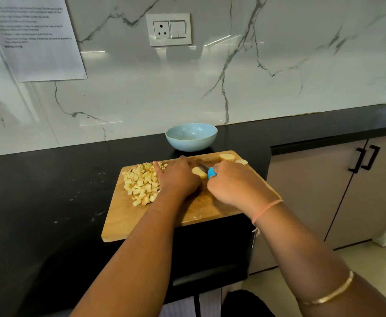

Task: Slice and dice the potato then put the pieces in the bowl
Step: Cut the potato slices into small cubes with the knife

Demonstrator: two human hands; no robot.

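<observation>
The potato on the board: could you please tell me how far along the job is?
Mostly diced: a pile of cubes sits left on the cutting board. In hand: the right hand grips the knife at one slice, the left hand flat beside it. Left: two more slices at the far edge, and the bowl is empty.

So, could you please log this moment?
left hand: against diced potato pile | right hand: grips blue-handled knife | pale blue round bowl: empty
</observation>
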